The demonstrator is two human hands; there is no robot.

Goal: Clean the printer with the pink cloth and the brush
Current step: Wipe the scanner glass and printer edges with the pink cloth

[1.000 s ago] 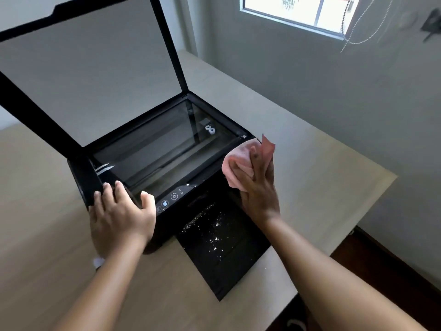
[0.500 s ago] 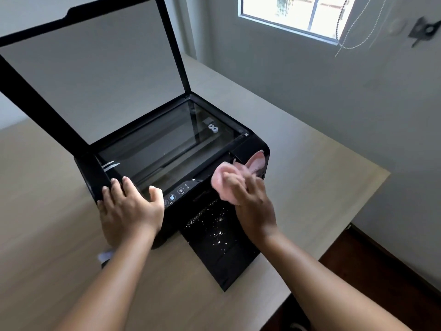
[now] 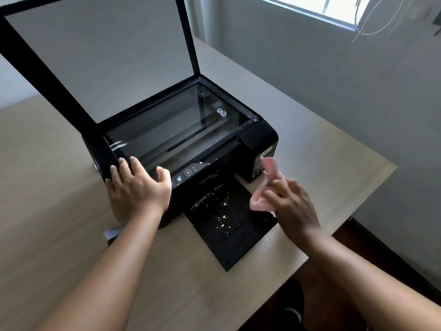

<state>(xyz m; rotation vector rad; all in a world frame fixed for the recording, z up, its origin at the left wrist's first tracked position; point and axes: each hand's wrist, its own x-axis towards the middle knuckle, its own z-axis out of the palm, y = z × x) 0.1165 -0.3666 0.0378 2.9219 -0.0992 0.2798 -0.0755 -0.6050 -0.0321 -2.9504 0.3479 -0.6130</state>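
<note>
1. The printer (image 3: pixel 191 139) sits on the desk (image 3: pixel 322 163), long side left to right, its tray (image 3: pixel 229 235) pointing at me, lid (image 3: pixel 95 56) up
2. My left hand (image 3: pixel 136 189) rests on its front left corner, fingers spread flat
3. My right hand (image 3: pixel 291 206) has fingers curled tight on the pink cloth (image 3: pixel 269 167), which sticks up by the front right corner
4. The tray ends near the desk edge; bare desk lies to the right

Printer (image 3: pixel 257 139) on counter (image 3: pixel 322 163), lid (image 3: pixel 95 56) raised behind scanner glass (image 3: pixel 171 125), output tray (image 3: pixel 233 242) in front, left hand (image 3: pixel 138 194) on front-left corner, right hand (image 3: pixel 293 206) with cloth (image 3: pixel 259 201) at tray's right edge.
</note>
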